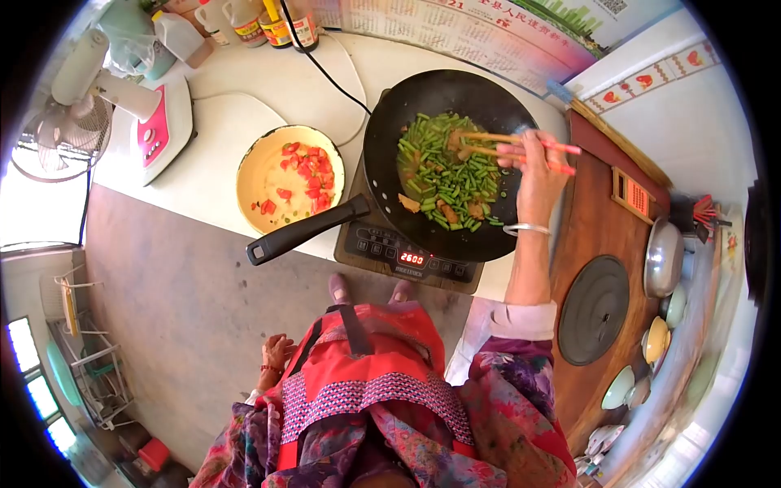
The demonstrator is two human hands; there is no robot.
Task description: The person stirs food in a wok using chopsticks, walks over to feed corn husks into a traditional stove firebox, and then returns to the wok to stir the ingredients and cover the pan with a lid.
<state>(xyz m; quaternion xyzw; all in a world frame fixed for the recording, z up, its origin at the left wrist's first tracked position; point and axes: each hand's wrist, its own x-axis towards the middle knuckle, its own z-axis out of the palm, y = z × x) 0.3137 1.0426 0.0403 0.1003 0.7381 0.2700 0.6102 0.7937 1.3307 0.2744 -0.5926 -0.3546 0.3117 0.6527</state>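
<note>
My right hand point(533, 167) is closed round a pair of chopsticks point(488, 143) with pink-red ends. Their tips reach into a black wok point(390, 106) of cut green beans point(455, 183) and brown pieces that look like meat. The wok sits on an induction cooker point(382, 256) whose red display reads 2600, and its black handle point(309, 232) points toward the lower left. Left of the wok stands a cream enamel basin point(248, 171) holding chopped red pieces point(316, 172), perhaps tomato or pepper. My left hand point(278, 351) hangs low beside the apron, away from the counter, its fingers partly curled with nothing visible in them.
Several bottles point(244, 20) line the back of the white counter point(220, 118). A pink-and-white appliance point(159, 130) and a fan point(73, 130) stand at left. On the wooden surface at right are a round dark lid point(594, 309), an orange grater point(632, 195) and several bowls point(655, 337).
</note>
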